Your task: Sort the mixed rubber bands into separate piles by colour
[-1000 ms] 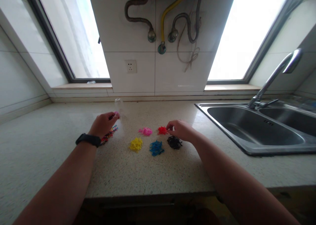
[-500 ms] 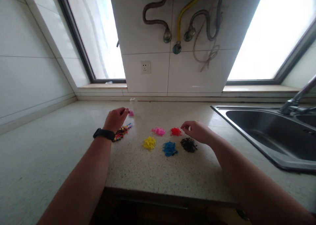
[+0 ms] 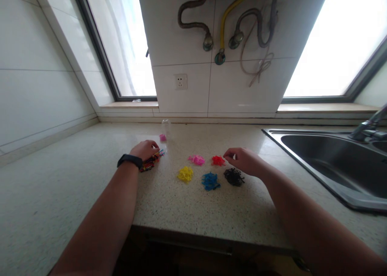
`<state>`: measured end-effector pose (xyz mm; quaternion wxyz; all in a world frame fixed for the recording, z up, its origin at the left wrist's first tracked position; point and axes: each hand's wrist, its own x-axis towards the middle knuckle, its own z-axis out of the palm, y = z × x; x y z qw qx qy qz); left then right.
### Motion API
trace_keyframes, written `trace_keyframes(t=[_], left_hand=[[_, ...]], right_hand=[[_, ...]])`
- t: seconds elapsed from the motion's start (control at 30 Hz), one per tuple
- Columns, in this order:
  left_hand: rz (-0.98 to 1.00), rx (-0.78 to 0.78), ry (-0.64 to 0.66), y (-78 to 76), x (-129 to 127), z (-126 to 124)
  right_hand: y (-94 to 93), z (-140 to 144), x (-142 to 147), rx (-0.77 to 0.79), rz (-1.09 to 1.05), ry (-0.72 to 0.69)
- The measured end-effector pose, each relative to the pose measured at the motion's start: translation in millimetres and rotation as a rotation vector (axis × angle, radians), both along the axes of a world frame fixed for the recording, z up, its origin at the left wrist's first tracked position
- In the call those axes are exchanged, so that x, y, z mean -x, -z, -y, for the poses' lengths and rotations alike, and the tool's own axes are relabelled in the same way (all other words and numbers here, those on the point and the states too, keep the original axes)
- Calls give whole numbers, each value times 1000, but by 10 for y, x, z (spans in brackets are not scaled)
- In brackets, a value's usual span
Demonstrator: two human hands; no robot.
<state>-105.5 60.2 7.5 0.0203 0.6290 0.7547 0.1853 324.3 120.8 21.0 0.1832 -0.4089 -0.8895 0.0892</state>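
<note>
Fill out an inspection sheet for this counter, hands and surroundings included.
Surface: speckled countertop.
Job's things: pink pile, red pile, yellow pile, blue pile, black pile; mixed-colour pile at left; clear container, pink piece beside it.
Clutter: small item on left windowsill.
Left hand: at the mixed-colour pile; grip unclear.
Right hand: beside the red pile; contact unclear.
Cables: looped cord against the wall.
Surroundings: sink at right, wall hoses, socket.

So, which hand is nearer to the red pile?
The right hand. It is at the right edge of the red pile; the left hand is well off to the left, by the multicoloured pile.
</note>
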Motion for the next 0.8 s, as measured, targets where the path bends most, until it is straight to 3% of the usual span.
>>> trace_keyframes(t=[0.6, 0.8], left_hand=[[-53, 134, -19, 17, 21, -40], [-10, 55, 4, -42, -43, -2]], right_hand=[[4, -11, -5, -10, 29, -11], [9, -14, -17, -22, 29, -15]])
